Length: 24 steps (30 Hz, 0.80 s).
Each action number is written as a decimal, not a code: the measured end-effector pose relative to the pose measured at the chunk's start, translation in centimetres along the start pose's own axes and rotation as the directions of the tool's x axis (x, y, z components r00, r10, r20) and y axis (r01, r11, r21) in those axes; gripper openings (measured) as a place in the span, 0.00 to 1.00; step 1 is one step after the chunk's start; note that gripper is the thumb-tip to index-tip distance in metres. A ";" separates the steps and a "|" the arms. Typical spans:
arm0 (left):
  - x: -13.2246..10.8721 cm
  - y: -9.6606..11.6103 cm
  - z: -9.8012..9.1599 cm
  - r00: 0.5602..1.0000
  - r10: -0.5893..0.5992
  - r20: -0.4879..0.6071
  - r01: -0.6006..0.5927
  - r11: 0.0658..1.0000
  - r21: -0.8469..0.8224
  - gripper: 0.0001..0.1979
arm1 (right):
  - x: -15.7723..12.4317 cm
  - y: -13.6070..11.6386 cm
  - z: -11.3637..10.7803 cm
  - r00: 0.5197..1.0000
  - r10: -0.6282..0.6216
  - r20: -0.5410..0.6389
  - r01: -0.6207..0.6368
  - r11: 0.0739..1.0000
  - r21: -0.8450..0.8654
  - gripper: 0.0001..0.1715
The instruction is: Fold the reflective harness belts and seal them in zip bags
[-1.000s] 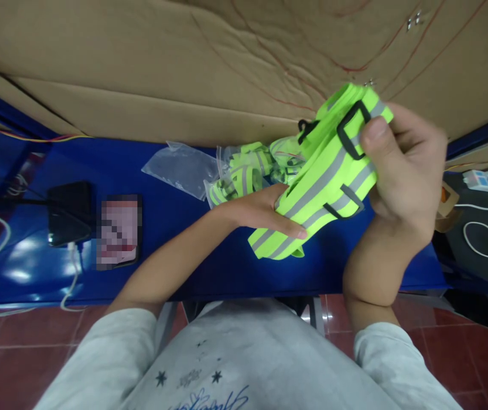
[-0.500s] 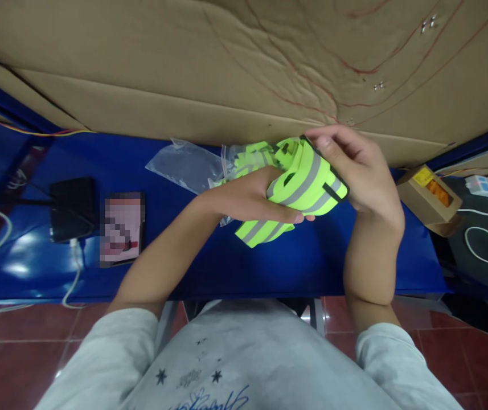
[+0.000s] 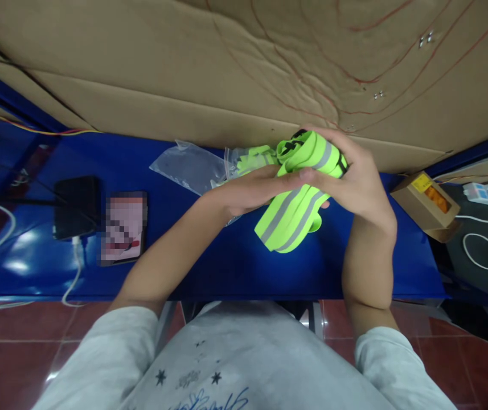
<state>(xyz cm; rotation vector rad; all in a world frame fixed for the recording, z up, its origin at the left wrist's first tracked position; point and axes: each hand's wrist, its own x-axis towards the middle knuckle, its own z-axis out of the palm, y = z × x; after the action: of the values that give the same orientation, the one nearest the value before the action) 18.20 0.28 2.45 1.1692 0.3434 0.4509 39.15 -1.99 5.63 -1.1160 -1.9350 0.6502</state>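
A neon-yellow reflective strap (image 3: 288,219) with grey stripes is bundled between my two hands, above the blue table. My left hand (image 3: 261,188) grips the bundle from the left, its thumb lying across the front. Wrapped round the upper right side of the strap is my right hand (image 3: 350,176), with its thumb close to the left thumb. A loop of the strap hangs below the hands. Behind my left hand lies a clear plastic bag (image 3: 190,165), and more neon-yellow strap (image 3: 254,158) shows by its opening, partly hidden.
A cardboard panel (image 3: 141,85) with red wires stands along the back of the blue table (image 3: 226,267). To the left are a black box (image 3: 75,205) with cables and a blurred-out flat device (image 3: 124,228). A small cardboard box (image 3: 425,205) sits at the right.
My right hand has closed further round the bundle, its thumb coming down beside the left one. The strap has turned, and its hanging loop has shifted to the right.
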 end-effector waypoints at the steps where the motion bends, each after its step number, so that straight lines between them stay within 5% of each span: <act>1: 0.2 -0.1 -0.2 0.999 0.033 -0.020 -0.033 0.999 -0.006 0.29 | -0.1 0.1 -0.3 0.998 -0.037 -0.049 0.036 0.999 -0.015 0.32; 6: 0.8 -0.4 -0.2 0.951 0.270 -0.149 -0.226 0.939 0.259 0.26 | -0.3 0.5 -1.4 0.970 -0.096 -0.222 0.084 0.994 -0.065 0.30; 9: 1.0 -0.5 0.6 0.764 0.548 -0.340 -0.285 0.760 0.584 0.23 | -0.4 0.4 -1.2 0.959 -0.121 -0.257 0.088 0.986 -0.139 0.29; 11: 1.1 -0.6 1.0 0.668 0.628 -0.399 -0.258 0.699 0.667 0.22 | -0.4 0.2 -1.1 0.952 -0.136 -0.275 0.089 0.980 -0.177 0.30; 16: 1.1 -0.5 1.2 0.663 0.593 -0.458 -0.235 0.745 0.625 0.23 | -0.3 0.2 -1.2 0.968 -0.154 -0.197 0.125 0.980 -0.154 0.32; 21: 0.7 -0.4 1.1 0.585 0.711 -0.391 -0.154 0.570 0.807 0.10 | 0.0 0.9 -1.3 0.974 -0.164 -0.154 0.149 0.984 -0.102 0.32; 24: 0.6 -0.7 1.2 0.605 0.689 -0.398 -0.098 0.561 0.822 0.13 | 0.0 0.9 -1.0 0.969 -0.193 -0.156 0.174 0.977 -0.125 0.34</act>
<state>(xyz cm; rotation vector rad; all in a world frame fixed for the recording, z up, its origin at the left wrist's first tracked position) 19.41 -0.56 2.24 1.8901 0.9855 1.3241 40.38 -1.50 5.55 -1.0079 -1.9184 0.3414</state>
